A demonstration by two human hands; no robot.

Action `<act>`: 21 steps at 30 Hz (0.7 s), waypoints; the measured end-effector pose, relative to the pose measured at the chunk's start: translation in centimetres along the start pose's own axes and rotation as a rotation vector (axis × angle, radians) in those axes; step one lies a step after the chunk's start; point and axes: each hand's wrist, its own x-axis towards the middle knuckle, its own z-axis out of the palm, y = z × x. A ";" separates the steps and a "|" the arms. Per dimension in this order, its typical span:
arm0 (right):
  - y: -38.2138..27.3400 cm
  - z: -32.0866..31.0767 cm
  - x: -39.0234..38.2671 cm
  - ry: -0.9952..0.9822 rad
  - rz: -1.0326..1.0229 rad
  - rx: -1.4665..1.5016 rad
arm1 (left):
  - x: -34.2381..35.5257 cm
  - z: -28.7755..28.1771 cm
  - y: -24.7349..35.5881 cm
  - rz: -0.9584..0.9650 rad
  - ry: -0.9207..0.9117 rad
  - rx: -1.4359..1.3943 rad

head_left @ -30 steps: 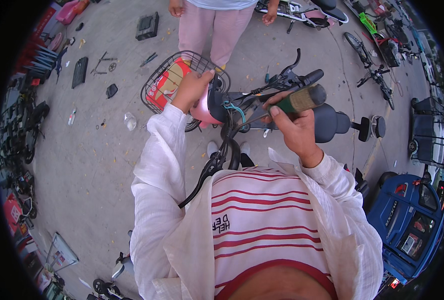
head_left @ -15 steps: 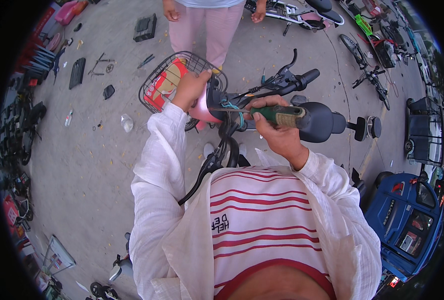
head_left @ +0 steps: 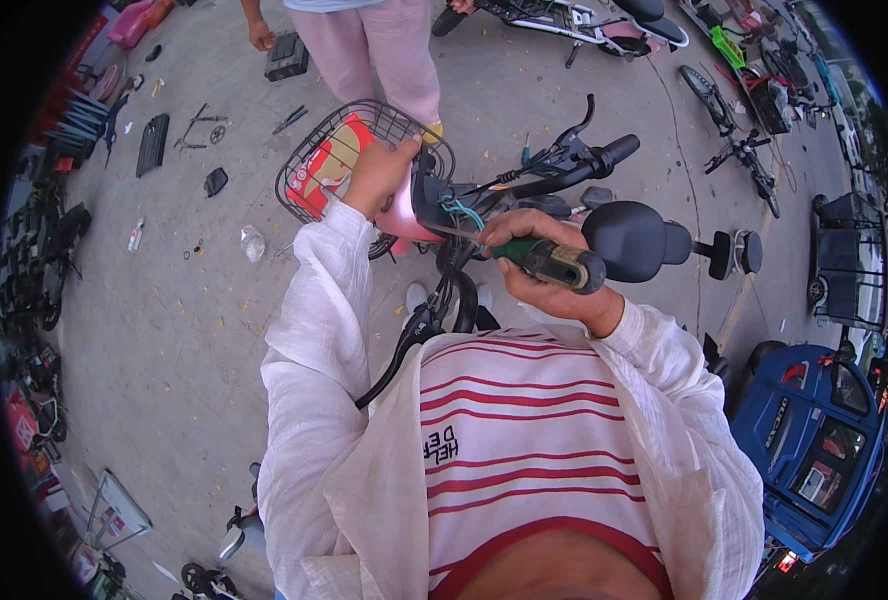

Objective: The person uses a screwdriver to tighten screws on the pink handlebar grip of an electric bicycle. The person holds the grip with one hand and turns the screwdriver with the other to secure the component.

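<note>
Green-handled screwdriver (head_left: 549,262) being gripped tight in right hand (head_left: 544,275), centre frame, tip aimed at pink scooter front (head_left: 404,215). Left hand (head_left: 379,175) clasping that front beside wire basket (head_left: 309,165), probably steadying it.

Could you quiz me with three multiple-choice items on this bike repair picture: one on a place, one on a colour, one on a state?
1. Where is the wire basket?
A. At the bike's front, beyond the left hand
B. On the seat
C. On the blue vehicle

2. What colour is the screwdriver handle near the right hand's thumb?
A. Red
B. Green
C. White

3. How is the right hand placed?
A. Open and flat on the ground
B. Closed around the screwdriver handle
C. Resting on the seat

Answers:
1. A, since the basket sits ahead of the handlebar, just past the left hand that rests on the pink cover.
2. B, since the handle shows green next to the thumb, turning darker toward its butt end.
3. B, since its fingers wrap the handle, with the black seat beside it, not under it.
</note>
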 end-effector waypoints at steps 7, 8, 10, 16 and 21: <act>-0.8 0.3 0.5 0.050 0.023 -0.031 | 0.0 0.1 -0.1 0.015 0.014 -0.027; -0.9 0.1 0.7 0.034 0.013 -0.046 | 0.1 0.1 -0.2 0.007 0.009 -0.026; -1.7 -0.2 1.3 -0.058 -0.050 -0.101 | 0.1 -0.1 -0.2 -0.007 -0.002 -0.024; -3.9 1.4 1.5 -0.233 -0.067 -0.285 | -1.0 -0.1 1.6 -0.004 0.039 0.242; -2.1 2.4 1.2 -0.196 -0.037 -0.303 | -2.8 0.2 2.6 0.079 0.076 0.412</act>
